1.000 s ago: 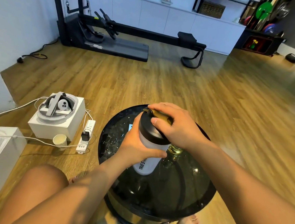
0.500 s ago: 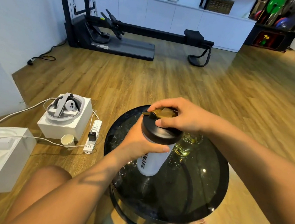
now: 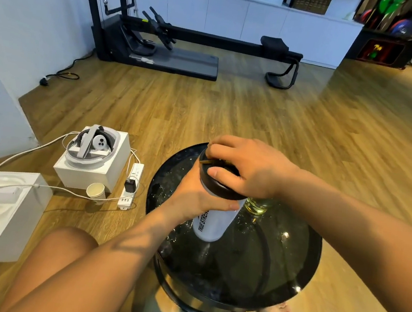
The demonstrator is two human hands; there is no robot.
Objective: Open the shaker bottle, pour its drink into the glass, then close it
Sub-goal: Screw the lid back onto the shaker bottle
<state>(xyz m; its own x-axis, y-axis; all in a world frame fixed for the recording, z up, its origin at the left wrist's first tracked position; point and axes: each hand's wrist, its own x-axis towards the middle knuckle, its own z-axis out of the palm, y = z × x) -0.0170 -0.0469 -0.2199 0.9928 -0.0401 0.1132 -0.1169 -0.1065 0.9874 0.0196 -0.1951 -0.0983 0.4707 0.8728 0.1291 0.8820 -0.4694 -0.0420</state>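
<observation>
A white shaker bottle (image 3: 214, 223) with a black lid (image 3: 218, 186) stands upright on the round dark glass table (image 3: 297, 269). My left hand (image 3: 195, 195) wraps around the bottle's upper body. My right hand (image 3: 246, 166) lies over the lid, thumb on its near rim, fingers on the gold flip cap (image 3: 209, 161). Just right of the bottle, partly hidden behind it and my right wrist, stands a glass (image 3: 258, 205) holding yellowish liquid.
On the floor to the left are a white box with a headset (image 3: 91, 160), a paper cup (image 3: 95, 192), a power strip (image 3: 131, 185) with cables, and another white box (image 3: 0, 212). My knees flank the table. Gym equipment stands by the far wall.
My right hand has shifted further over the lid, now covering most of the gold cap. The left hand keeps its grip on the bottle. The view has tilted slightly.
</observation>
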